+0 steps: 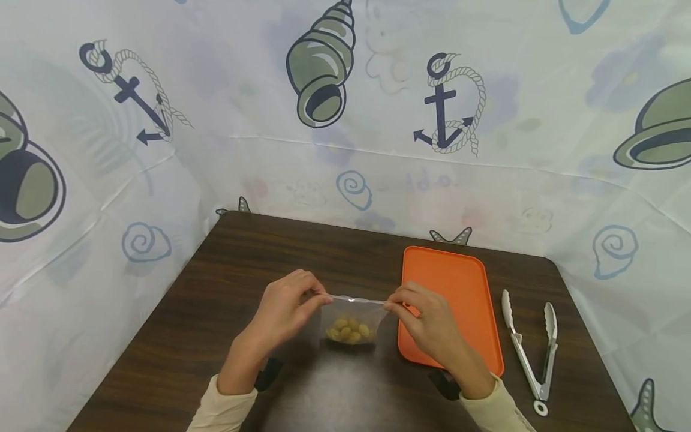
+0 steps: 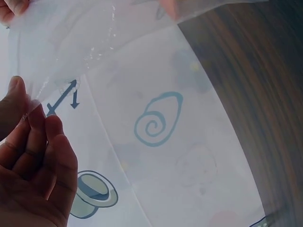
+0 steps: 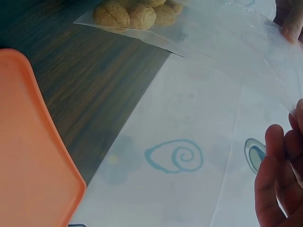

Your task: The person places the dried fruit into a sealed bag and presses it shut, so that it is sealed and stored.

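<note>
A clear plastic zip bag (image 1: 352,309) hangs by its top edge between both hands, above the dark table. Inside, at the bottom, lie several walnuts (image 3: 111,15), tan and wrinkled in the right wrist view. My left hand (image 1: 291,303) pinches the bag's upper left corner between thumb and finger. At the upper right corner, my right hand (image 1: 426,315) pinches the edge the same way. The bag's top edge is stretched nearly straight between them. In the left wrist view the thumb and forefinger meet on the plastic, with the other fingers loosely bent.
An orange tray (image 1: 448,276) lies right of the bag, partly under the right hand and forearm. Further right are metal tongs (image 1: 531,354), spread apart. The dark wood table (image 1: 227,270) meets a patterned cloth backdrop (image 1: 259,162) behind and at both sides.
</note>
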A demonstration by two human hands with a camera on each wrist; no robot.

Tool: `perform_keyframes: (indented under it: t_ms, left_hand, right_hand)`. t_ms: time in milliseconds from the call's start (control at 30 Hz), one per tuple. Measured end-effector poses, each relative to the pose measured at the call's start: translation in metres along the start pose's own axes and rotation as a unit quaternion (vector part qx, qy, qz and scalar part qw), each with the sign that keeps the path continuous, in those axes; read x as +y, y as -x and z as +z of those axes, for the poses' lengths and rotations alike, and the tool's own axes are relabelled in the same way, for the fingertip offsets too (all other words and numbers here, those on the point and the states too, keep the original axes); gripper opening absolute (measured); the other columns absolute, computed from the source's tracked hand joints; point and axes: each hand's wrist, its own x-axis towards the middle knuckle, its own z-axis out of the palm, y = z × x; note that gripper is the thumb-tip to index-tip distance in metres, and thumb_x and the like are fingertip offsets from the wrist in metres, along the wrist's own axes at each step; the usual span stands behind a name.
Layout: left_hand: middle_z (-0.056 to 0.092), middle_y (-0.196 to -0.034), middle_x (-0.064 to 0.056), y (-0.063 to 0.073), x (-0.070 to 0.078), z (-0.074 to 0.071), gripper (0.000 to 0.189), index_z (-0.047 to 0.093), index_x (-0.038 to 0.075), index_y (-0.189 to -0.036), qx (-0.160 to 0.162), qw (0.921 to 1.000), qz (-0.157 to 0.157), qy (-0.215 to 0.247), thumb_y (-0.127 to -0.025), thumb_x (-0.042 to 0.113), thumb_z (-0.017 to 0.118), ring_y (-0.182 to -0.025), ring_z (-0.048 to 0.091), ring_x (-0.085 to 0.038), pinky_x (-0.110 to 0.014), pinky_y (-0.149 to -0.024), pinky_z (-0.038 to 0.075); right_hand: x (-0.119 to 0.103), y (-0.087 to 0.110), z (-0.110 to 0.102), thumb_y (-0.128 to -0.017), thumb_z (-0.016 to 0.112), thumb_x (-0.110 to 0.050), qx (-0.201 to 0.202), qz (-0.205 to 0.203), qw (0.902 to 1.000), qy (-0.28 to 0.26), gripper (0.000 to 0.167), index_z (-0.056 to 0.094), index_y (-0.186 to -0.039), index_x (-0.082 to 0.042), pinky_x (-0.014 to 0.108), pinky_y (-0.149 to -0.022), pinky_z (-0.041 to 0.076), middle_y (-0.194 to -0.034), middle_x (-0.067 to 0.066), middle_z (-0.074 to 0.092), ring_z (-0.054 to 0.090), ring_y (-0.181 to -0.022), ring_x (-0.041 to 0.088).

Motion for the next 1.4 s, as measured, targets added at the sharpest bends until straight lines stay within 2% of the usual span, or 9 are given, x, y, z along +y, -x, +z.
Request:
perform_keyframes:
  t_ms: [567,667,767,900,1000,1067,1167,1267,1400]
  left_hand:
    - [0.060,-0.073,0.014,0.011,0.001,-0.011,0.026,0.066,0.023,-0.074,-0.030,0.9983,-0.038,0.031,-0.074,0.029,0.091,-0.067,0.055,0.001,-0.021,-0.063,0.051]
    - [0.059,-0.074,0.015,0.013,0.002,-0.014,0.026,0.065,0.024,-0.074,-0.046,0.9966,-0.054,0.044,-0.074,0.029,0.091,-0.068,0.055,0.002,-0.021,-0.064,0.051]
    - [0.059,-0.076,0.017,0.016,0.003,-0.020,0.026,0.064,0.026,-0.074,-0.076,0.9913,-0.084,0.066,-0.076,0.029,0.090,-0.070,0.057,0.002,-0.022,-0.066,0.052]
    - [0.061,-0.078,0.017,0.021,0.008,-0.032,0.024,0.064,0.027,-0.076,-0.128,0.9796,-0.119,0.099,-0.081,0.033,0.087,-0.074,0.058,0.001,-0.023,-0.068,0.052]
    - [0.063,-0.080,0.016,0.025,0.009,-0.040,0.021,0.066,0.027,-0.079,-0.173,0.9671,-0.141,0.122,-0.085,0.039,0.082,-0.074,0.058,-0.002,-0.024,-0.067,0.052]
    - [0.065,-0.080,0.015,0.025,0.006,-0.042,0.021,0.067,0.027,-0.081,-0.204,0.9572,-0.153,0.136,-0.089,0.042,0.079,-0.071,0.057,-0.005,-0.025,-0.064,0.050]
    - [0.068,-0.079,0.009,0.020,-0.004,-0.036,0.021,0.069,0.023,-0.083,-0.235,0.9476,-0.159,0.147,-0.092,0.041,0.077,-0.066,0.055,-0.008,-0.025,-0.059,0.046]
    - [0.069,-0.079,0.005,0.012,-0.021,-0.021,0.019,0.069,0.021,-0.084,-0.246,0.9443,-0.165,0.144,-0.095,0.036,0.075,-0.065,0.052,-0.009,-0.025,-0.058,0.043]
    - [0.071,-0.081,-0.002,-0.002,-0.044,0.002,0.015,0.071,0.018,-0.086,-0.239,0.9436,-0.180,0.141,-0.096,0.028,0.074,-0.069,0.056,-0.011,-0.027,-0.062,0.046]
  right_hand:
    - [-0.009,0.010,0.002,-0.088,0.081,-0.009,0.007,-0.011,0.9999,-0.001,0.013,0.075,-0.085,-0.020,0.020,-0.060,0.048,-0.086,-0.012,0.068,0.062,-0.073,0.003]
    - [-0.012,0.012,0.001,-0.087,0.082,-0.010,0.003,-0.006,1.0000,-0.003,0.013,0.075,-0.085,-0.021,0.020,-0.061,0.049,-0.087,-0.014,0.067,0.062,-0.074,0.001]
    - [-0.017,0.017,0.000,-0.089,0.081,-0.014,-0.018,0.016,0.9996,-0.011,0.013,0.075,-0.086,-0.025,0.021,-0.064,0.050,-0.088,-0.018,0.066,0.060,-0.077,-0.001]
    - [-0.027,0.024,-0.003,-0.093,0.078,-0.022,-0.051,0.048,0.9969,-0.035,0.012,0.073,-0.088,-0.031,0.022,-0.067,0.051,-0.089,-0.022,0.065,0.058,-0.078,-0.003]
    - [-0.033,0.027,-0.003,-0.095,0.076,-0.026,-0.074,0.068,0.9928,-0.065,0.011,0.071,-0.088,-0.033,0.023,-0.067,0.051,-0.087,-0.021,0.065,0.058,-0.077,-0.001]
    - [-0.034,0.027,-0.002,-0.097,0.074,-0.029,-0.099,0.101,0.9866,-0.082,0.011,0.071,-0.089,-0.035,0.024,-0.068,0.052,-0.087,-0.020,0.065,0.059,-0.077,0.001]
    - [-0.028,0.021,0.005,-0.099,0.071,-0.032,-0.141,0.166,0.9713,-0.096,0.008,0.071,-0.090,-0.032,0.026,-0.070,0.053,-0.085,-0.015,0.067,0.062,-0.077,0.005]
    - [-0.015,0.012,0.018,-0.100,0.070,-0.030,-0.170,0.210,0.9586,-0.091,0.009,0.072,-0.093,-0.024,0.026,-0.071,0.052,-0.083,-0.008,0.068,0.062,-0.075,0.008]
    - [0.005,-0.002,0.036,-0.100,0.070,-0.025,-0.169,0.234,0.9556,-0.061,0.012,0.073,-0.095,-0.015,0.027,-0.064,0.048,-0.082,-0.001,0.070,0.057,-0.068,0.009]
